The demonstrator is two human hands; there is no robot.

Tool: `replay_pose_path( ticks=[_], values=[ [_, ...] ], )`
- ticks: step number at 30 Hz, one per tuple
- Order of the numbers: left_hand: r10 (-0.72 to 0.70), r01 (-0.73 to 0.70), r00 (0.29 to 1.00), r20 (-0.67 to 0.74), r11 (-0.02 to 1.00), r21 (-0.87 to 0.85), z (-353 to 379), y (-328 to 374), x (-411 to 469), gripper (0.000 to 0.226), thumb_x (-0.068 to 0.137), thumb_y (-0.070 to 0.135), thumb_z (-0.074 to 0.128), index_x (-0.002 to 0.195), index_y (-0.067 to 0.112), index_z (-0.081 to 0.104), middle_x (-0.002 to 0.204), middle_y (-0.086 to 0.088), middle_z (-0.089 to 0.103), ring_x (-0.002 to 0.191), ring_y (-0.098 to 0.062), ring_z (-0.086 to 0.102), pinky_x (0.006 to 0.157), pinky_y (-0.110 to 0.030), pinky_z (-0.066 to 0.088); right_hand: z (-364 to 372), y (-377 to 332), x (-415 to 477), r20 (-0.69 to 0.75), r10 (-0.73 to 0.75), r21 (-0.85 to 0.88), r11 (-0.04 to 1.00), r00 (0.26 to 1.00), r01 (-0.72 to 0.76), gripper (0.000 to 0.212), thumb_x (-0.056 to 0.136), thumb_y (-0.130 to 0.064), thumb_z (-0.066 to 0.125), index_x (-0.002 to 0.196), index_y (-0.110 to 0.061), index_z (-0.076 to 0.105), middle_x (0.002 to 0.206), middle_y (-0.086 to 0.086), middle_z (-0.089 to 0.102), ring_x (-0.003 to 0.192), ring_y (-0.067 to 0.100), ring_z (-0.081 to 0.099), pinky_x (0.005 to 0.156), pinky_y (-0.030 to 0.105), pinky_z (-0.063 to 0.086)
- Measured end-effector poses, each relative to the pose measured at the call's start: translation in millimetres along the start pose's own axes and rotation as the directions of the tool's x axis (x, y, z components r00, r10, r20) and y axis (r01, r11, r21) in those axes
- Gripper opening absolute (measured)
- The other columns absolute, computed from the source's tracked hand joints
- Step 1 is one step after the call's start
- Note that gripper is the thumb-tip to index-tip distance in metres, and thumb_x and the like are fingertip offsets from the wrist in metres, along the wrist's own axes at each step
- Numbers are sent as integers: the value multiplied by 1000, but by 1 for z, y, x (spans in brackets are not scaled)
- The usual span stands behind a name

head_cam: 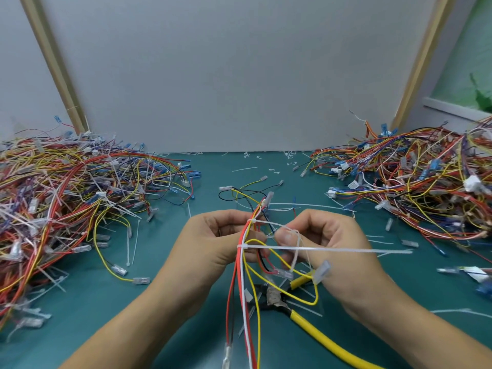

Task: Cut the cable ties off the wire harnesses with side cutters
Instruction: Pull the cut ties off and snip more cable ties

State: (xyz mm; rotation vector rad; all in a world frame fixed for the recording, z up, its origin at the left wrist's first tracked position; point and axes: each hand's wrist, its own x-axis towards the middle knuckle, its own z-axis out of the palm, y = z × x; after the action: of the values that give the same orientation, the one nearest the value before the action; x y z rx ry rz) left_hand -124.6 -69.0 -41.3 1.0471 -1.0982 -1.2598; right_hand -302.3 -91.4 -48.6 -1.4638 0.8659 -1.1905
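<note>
My left hand [213, 243] grips a wire harness [243, 283] of red, white, yellow and black wires, held upright above the table. Two white cable ties bind it: an upper cable tie [262, 222] and a lower cable tie [319, 249] whose long tail sticks out to the right across my right hand. My right hand [327, 246] pinches a loop of white cable tie beside the bundle, thumb and fingers closed on it. The side cutters [314, 323], with yellow handles and dark jaws, lie on the green table [165, 262] under my right wrist, held by neither hand.
A large heap of tied harnesses [66, 198] covers the table's left side, and another heap [415, 187] the right side. Cut tie scraps [274, 170] lie scattered at the back centre. A loose harness [247, 190] lies just beyond my hands. A grey wall panel stands behind.
</note>
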Motion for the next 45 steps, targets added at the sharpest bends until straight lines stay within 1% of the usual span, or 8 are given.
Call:
replay_pose_path(
  ticks=[7,14,20,27,30,37,42,45],
  values=[
    [-18,16,998,63,999,31,-7,-2,5,26,66,3,73,90,11,79,75,-9,74,66,-18,71,64,-23,59,-1,-2,1,34,-35,-46,998,999,37,16,82,-4,74,68,-11,71,60,4,67,54,11,62,55,19,50],
    [-359,413,902,240,878,-242,-13,7,7,36,74,22,55,90,0,78,84,-15,73,65,-29,71,65,-33,60,-4,-4,-8,244,-132,-267,943,961,197,12,78,-29,77,77,-18,74,68,-5,68,64,5,62,60,17,44],
    [-27,26,1000,6,997,66,-6,0,2,20,71,29,74,74,9,73,74,-14,71,62,-24,69,71,-35,58,-12,-14,-3,375,-335,-527,690,864,496,14,87,-5,70,92,-16,77,88,-11,70,84,6,66,73,12,43],
    [414,-379,910,4,829,411,3,-2,-7,10,82,21,73,75,15,67,69,-5,72,67,-24,72,63,-25,56,-22,-26,2,-72,-611,-663,620,788,420,23,89,-7,58,99,-22,73,101,-13,66,97,10,60,79,21,44],
    [493,-446,869,42,744,498,6,-3,-10,13,82,24,71,72,17,67,70,0,72,67,-15,71,65,-20,53,-17,-22,0,12,-484,-685,633,875,360,13,90,-22,63,97,-25,74,94,-18,68,99,5,60,85,15,42],
    [592,-551,779,207,489,676,9,-2,-14,17,86,33,70,73,23,66,70,11,66,70,-7,64,67,-17,47,-8,-22,-2,87,-163,-221,959,983,179,13,93,-9,65,80,-12,68,66,-4,63,54,0,50,52,12,40],
    [510,-472,860,-19,809,351,3,2,-9,39,96,29,47,73,11,72,66,-5,68,64,-10,60,64,-18,45,-8,-30,-2,45,-10,34,999,999,8,10,75,-14,60,67,-16,65,44,-12,48,36,1,29,37,12,24],
    [468,-424,883,-39,829,365,3,3,-6,33,92,20,45,77,12,73,70,-6,70,67,-8,60,65,-17,45,-5,-29,-3,38,74,58,995,997,-76,13,71,-14,59,61,-19,66,42,-11,44,38,6,18,38,18,15]
  ],
)
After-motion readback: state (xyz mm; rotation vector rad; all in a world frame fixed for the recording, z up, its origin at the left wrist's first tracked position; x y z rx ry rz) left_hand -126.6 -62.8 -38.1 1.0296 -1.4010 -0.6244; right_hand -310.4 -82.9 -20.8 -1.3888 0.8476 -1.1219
